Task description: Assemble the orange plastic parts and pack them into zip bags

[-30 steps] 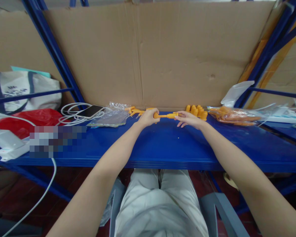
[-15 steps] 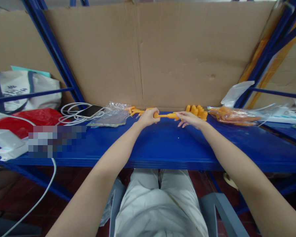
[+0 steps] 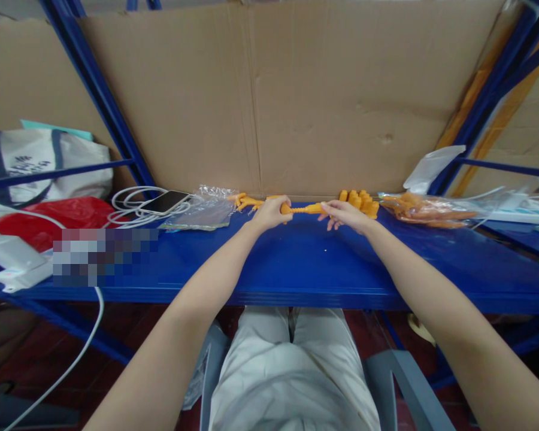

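Note:
Between my two hands stretches an orange plastic piece [image 3: 312,209] with a ridged, screw-like middle section. My left hand [image 3: 272,214] is closed around its rounded left end. With thumb and forefinger, my right hand [image 3: 344,215] pinches the smoother right end, the other fingers hanging loosely below. Just beyond my left hand lies a branching orange plastic part [image 3: 245,202], partly hidden by that hand. Behind my right hand stands a group of orange parts with rounded tops [image 3: 363,202].
On the blue shelf [image 3: 305,263] lie a clear plastic bag [image 3: 202,212], a phone [image 3: 167,202] and coiled white cable [image 3: 126,209] to the left. A bag of orange parts [image 3: 424,209] and a white power strip [image 3: 516,212] are at right. Cardboard [image 3: 323,102] rises behind.
The fingers of my right hand have shifted slightly at the orange piece's right end. My left hand keeps its hold in nearly the same spot.

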Motion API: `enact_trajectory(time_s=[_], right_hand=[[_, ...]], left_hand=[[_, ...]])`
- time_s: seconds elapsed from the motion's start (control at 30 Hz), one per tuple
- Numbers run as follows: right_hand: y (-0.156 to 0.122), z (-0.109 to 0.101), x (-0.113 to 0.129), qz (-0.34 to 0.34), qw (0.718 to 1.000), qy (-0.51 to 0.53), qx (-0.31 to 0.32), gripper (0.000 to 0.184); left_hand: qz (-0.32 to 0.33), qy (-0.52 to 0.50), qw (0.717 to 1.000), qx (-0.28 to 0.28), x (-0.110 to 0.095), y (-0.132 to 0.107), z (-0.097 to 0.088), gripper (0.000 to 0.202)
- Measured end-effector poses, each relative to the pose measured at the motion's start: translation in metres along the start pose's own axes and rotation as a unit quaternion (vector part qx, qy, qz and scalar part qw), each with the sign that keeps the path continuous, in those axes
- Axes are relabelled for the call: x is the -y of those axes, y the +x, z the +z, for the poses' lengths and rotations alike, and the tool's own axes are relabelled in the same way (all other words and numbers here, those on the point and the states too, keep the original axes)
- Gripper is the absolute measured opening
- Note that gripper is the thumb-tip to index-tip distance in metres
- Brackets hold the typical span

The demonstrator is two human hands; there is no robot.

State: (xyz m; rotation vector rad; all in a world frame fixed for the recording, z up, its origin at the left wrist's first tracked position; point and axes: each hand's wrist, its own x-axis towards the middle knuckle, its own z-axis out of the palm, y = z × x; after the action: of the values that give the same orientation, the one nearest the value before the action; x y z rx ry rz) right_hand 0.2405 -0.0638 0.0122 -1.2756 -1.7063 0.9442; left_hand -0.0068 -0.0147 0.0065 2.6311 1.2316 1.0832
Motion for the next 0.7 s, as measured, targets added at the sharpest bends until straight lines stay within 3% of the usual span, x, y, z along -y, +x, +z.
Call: enact_trajectory(time_s=[0.2, 0.47, 0.6, 0.7], right_hand=[[-0.0007, -0.0002, 0.0002, -0.051, 0.999, -0.005, -0.004, 0.035], [-0.0016, 0.0045, 0.0047, -0.017, 0.999, -0.027, -0.017, 0.062], [0.0, 0.004, 0.0045, -0.016, 0.999, -0.024, -0.021, 0.051], [0.0012, 0.0023, 0.0014, -0.055, 0.998, -0.002, -0.008, 0.045]], left_hand=[[0.0, -0.009, 1.0, 0.007, 0.0001, -0.0009, -0.0019, 0.02], [0.007, -0.021, 1.0, -0.01, -0.0048, -0.0005, 0.0006, 0.022], [-0.004, -0.019, 1.0, -0.004, -0.004, 0.0005, -0.0018, 0.022], [-0.006, -0.017, 1.0, -0.003, -0.0016, 0.0006, -0.003, 0.02]])
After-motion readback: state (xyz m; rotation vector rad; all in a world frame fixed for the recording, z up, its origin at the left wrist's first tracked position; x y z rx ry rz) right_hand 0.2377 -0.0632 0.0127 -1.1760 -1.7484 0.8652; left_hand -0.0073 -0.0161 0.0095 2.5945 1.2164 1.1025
